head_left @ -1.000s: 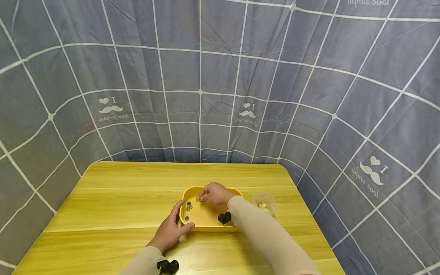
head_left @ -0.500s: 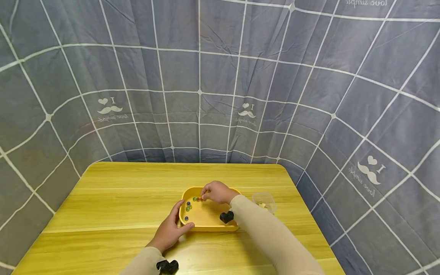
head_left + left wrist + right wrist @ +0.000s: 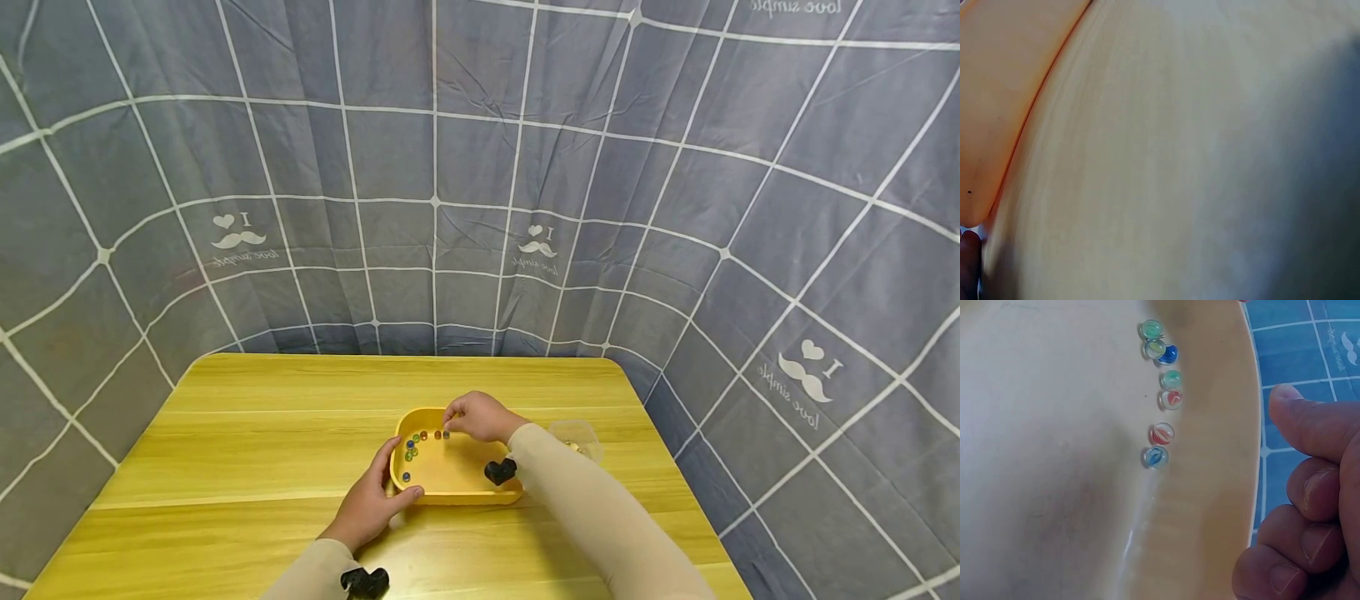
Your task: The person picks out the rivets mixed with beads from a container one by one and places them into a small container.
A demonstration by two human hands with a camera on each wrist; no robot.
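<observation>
A yellow tray (image 3: 457, 498) sits on the table with several glass marbles inside. My left hand (image 3: 363, 506) holds its left end, fingers at the left wall and thumb at the near wall. In the left wrist view, the tray's outer wall (image 3: 1013, 81) shows with one fingertip below it. Over the far side of the tray is my right hand (image 3: 480, 417), its fingers curled and no marble visible in them. Just below its fingertips lies a blue-swirled marble (image 3: 1156, 457), touching or nearly touching a red-swirled marble (image 3: 1162, 434). Other marbles follow the tray's edge; a blue marble (image 3: 407, 477) lies apart.
A clear plastic container (image 3: 588, 435) stands right of the tray, partly behind the right forearm (image 3: 581, 487); small pale pieces show in it. The wooden table (image 3: 277, 433) reaches back to a grey grid-patterned curtain (image 3: 480, 233).
My right hand has moved slightly right and away along the far wall. Marbles near its fingers have shifted left and spread out, and a blue one has come into view. My left hand stays put.
</observation>
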